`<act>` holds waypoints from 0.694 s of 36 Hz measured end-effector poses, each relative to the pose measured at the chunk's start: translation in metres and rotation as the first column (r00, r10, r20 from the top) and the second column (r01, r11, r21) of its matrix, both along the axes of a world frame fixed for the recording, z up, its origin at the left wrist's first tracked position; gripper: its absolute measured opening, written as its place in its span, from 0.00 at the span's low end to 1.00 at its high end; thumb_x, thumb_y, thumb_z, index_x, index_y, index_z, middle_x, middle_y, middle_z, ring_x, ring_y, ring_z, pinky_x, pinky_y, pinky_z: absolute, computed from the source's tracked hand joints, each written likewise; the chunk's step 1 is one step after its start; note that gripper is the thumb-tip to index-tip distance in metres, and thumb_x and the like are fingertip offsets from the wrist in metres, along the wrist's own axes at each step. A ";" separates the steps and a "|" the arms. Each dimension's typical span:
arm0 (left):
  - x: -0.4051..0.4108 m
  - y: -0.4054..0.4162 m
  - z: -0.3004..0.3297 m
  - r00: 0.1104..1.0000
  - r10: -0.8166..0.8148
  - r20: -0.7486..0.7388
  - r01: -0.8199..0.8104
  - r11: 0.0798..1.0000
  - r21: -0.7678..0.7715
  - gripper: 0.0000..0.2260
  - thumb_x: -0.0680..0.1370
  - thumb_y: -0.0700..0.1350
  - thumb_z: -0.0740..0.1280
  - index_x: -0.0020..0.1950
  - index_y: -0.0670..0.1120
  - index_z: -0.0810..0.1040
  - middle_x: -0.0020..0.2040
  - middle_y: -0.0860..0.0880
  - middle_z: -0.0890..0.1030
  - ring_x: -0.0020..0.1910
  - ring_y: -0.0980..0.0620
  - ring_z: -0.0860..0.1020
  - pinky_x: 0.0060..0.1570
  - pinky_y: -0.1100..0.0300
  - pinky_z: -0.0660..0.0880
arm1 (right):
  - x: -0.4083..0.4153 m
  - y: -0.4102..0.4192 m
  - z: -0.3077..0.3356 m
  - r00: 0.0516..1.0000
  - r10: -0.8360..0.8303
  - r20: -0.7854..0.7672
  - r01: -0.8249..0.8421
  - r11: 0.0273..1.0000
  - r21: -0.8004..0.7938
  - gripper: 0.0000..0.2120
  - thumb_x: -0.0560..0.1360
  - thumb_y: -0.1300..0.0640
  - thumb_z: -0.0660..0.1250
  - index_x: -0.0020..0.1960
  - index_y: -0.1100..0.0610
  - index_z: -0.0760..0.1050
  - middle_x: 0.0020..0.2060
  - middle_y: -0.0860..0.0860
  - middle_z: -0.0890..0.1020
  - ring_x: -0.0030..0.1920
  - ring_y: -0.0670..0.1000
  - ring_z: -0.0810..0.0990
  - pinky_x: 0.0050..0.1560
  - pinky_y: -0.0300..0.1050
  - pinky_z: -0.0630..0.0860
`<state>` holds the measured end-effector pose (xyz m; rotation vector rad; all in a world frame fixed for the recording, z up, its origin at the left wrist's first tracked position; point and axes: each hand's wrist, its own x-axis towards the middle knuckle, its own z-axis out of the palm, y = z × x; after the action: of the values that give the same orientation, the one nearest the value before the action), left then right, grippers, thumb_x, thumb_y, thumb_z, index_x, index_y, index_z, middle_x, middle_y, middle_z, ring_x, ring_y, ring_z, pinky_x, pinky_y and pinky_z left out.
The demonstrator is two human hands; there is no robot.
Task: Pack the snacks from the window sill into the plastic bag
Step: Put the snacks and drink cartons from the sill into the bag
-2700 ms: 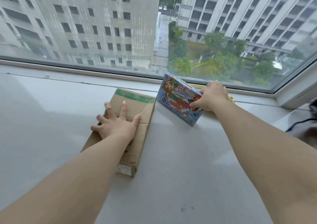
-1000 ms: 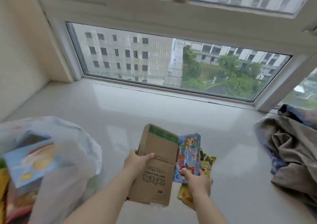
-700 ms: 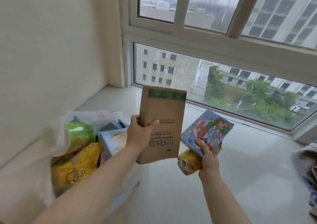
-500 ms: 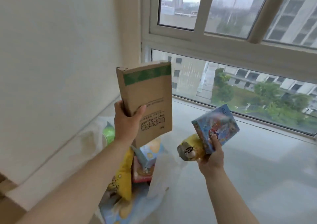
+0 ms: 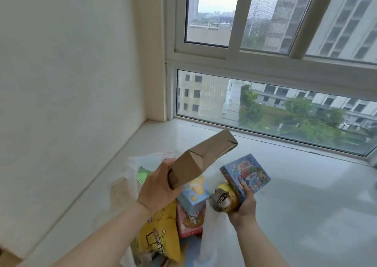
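While the left hand [image 5: 157, 187] grips a flat brown cardboard box [image 5: 201, 159] by its lower end, tilted over the crinkled translucent plastic bag [image 5: 130, 176], the right hand [image 5: 243, 205] clasps a glossy blue cartoon-printed box [image 5: 246, 173] and a yellow foil packet [image 5: 223, 198] just beside the bag's mouth, above the smooth white window sill [image 5: 295, 195].

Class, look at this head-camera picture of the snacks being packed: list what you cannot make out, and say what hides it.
- Printed face of the brown carton: turned away; the left hand covers its lower end.
- Yellow packet in the right hand: mostly behind the blue cartoon box; label blurred.
- Plastic bag: bottom cut off by the frame's lower edge; deeper contents hidden by the yellow snack bag and the left forearm.
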<state>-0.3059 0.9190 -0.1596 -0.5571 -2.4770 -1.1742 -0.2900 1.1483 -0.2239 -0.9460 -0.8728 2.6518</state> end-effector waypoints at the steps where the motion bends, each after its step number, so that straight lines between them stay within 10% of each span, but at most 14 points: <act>1: 0.001 -0.001 -0.001 0.998 -0.024 -0.058 0.024 1.000 -0.012 0.29 0.67 0.42 0.75 0.59 0.57 0.62 0.46 0.58 0.73 0.39 0.53 0.78 0.33 0.78 0.65 | -0.002 0.002 0.004 0.999 -0.022 -0.033 0.021 0.999 -0.038 0.22 0.76 0.48 0.60 0.66 0.57 0.73 0.44 0.56 0.83 0.45 0.57 0.81 0.54 0.54 0.75; 5: 0.006 -0.011 -0.003 0.962 -0.158 -0.223 0.144 0.986 -0.077 0.23 0.66 0.50 0.67 0.59 0.50 0.67 0.52 0.60 0.77 0.45 0.55 0.77 0.41 0.82 0.68 | -0.011 0.033 0.036 0.970 -0.134 -0.204 0.099 0.980 -0.174 0.31 0.63 0.45 0.62 0.64 0.56 0.74 0.47 0.58 0.81 0.52 0.59 0.77 0.55 0.55 0.72; 12: -0.001 -0.035 -0.029 0.815 -0.522 -0.251 0.336 0.780 -0.529 0.23 0.67 0.44 0.70 0.61 0.48 0.69 0.61 0.50 0.79 0.63 0.52 0.76 0.62 0.57 0.73 | -0.015 0.067 0.083 0.956 -0.014 -0.291 -0.017 0.995 -0.103 0.34 0.58 0.49 0.69 0.64 0.55 0.74 0.55 0.58 0.78 0.57 0.60 0.76 0.61 0.57 0.70; 19: -0.042 -0.006 -0.020 0.936 -0.344 -0.080 0.152 0.596 -0.788 0.30 0.58 0.41 0.78 0.57 0.52 0.72 0.58 0.54 0.79 0.53 0.51 0.80 0.40 0.59 0.80 | -0.017 0.053 0.100 0.957 0.138 -0.257 -0.166 0.982 -0.093 0.20 0.74 0.47 0.58 0.59 0.56 0.76 0.49 0.57 0.80 0.50 0.59 0.77 0.56 0.55 0.73; 25: -0.085 0.027 -0.017 0.972 -0.096 -0.216 -0.109 0.633 -0.767 0.27 0.57 0.37 0.78 0.47 0.50 0.66 0.36 0.49 0.79 0.32 0.46 0.78 0.31 0.55 0.75 | -0.024 0.040 0.103 0.925 0.264 -0.273 -0.283 0.959 -0.031 0.27 0.64 0.47 0.64 0.62 0.55 0.75 0.51 0.58 0.78 0.52 0.60 0.76 0.69 0.62 0.61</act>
<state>-0.3910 0.9463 -0.1768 -0.8369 -2.6607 0.0781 -0.3143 1.1885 -0.1209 -0.4881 -0.9097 2.9701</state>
